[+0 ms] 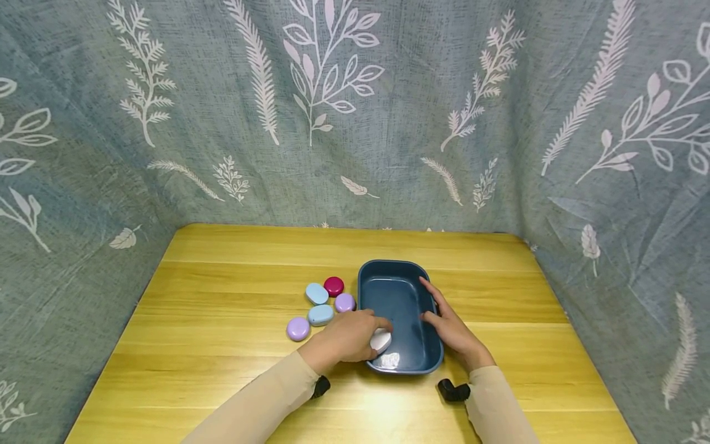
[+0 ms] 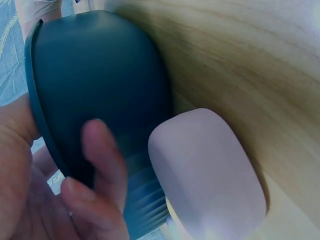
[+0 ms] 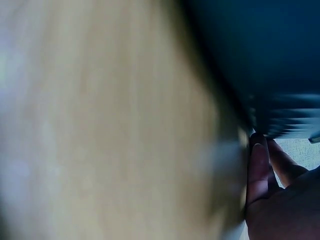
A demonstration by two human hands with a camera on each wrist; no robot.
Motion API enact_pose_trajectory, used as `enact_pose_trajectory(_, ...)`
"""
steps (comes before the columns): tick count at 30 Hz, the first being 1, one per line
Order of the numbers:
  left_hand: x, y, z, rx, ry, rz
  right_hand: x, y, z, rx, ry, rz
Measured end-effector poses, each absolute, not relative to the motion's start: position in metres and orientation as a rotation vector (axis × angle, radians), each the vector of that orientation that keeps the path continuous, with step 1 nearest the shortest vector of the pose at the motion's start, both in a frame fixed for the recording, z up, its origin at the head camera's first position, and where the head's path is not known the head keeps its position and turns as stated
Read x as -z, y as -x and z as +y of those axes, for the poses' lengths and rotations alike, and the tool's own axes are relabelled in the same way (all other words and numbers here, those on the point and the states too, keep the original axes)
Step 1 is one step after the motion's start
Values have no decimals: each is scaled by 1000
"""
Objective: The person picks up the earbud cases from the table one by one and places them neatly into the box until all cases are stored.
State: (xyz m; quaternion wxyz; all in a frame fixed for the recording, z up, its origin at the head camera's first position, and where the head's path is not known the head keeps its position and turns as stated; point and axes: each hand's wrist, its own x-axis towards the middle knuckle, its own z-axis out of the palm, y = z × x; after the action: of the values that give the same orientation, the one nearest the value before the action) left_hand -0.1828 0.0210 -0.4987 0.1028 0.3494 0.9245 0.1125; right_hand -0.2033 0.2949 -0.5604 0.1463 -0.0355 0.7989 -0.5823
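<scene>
The person's left hand is grasping a glossy white oval case, index finger and thumb pinching it from either side; the white oval case is sitting at the near left part of a dark blue, rounded-rectangular, plastic-looking bin, just inside its left rim, though whether it is touching the floor of the bin cannot be told; the right hand is gripping the bin's right wall, its thumb lying over the rim while the other fingers are stretching along the side.

To the left of the bin, five small glossy pieces are lying in a loose cluster; a round crimson piece is resting at the far side, with a pale blue oval piece just beside it; a round lilac piece is lying close by the bin's left wall; a second pale blue oval piece is lying nearer the person, and a second round lilac piece is marking the cluster's near left end.

All this is standing on a yellowish wood-grain table; behind it a grey-blue fabric curtain with white leaf patterns is hanging.
</scene>
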Motion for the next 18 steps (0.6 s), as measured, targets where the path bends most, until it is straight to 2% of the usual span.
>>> enact_pose_trajectory(18, 500, 186, 26, -308, -1022, 2659, 562, 205, 295, 1682, 116, 2303)
